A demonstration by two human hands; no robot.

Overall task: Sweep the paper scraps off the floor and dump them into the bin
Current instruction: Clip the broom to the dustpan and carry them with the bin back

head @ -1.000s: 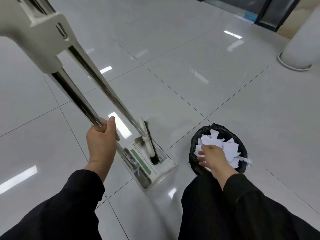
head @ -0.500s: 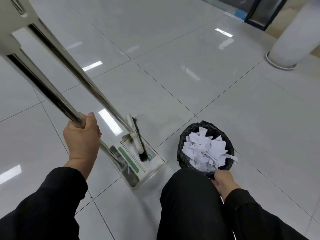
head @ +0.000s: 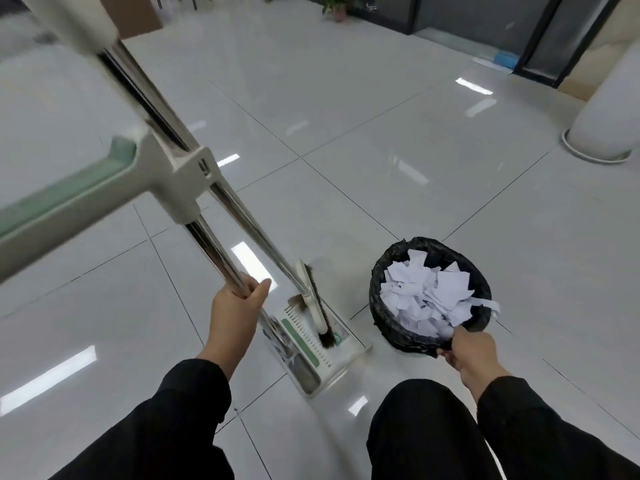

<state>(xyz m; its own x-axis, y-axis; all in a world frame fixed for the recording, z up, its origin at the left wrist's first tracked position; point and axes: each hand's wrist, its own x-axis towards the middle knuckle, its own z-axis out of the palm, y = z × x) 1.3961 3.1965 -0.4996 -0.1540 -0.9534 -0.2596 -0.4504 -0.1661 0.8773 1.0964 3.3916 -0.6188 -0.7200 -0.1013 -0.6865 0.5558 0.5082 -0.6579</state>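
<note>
- White paper scraps (head: 427, 296) fill the black-lined bin (head: 382, 317); no scraps visible on the floor (head: 381, 150), so the task looks near done.
- Right hand (head: 467, 349): fingers pinch the bin's near rim, so the bin lies just ahead of it.
- Left hand (head: 235, 306): fingers wrapped round the dustpan pole (head: 211, 244). The pole's long axis runs up-left. Dustpan (head: 313, 344) on the floor just left of the bin, broom (head: 313, 299) clipped in.
- Right hand is nearer for any bin move.

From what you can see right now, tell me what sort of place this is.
Probably an office or public building lobby: wide glossy floor tiles, a large round white column, and dark-framed glass doors with a potted plant beyond.
</note>
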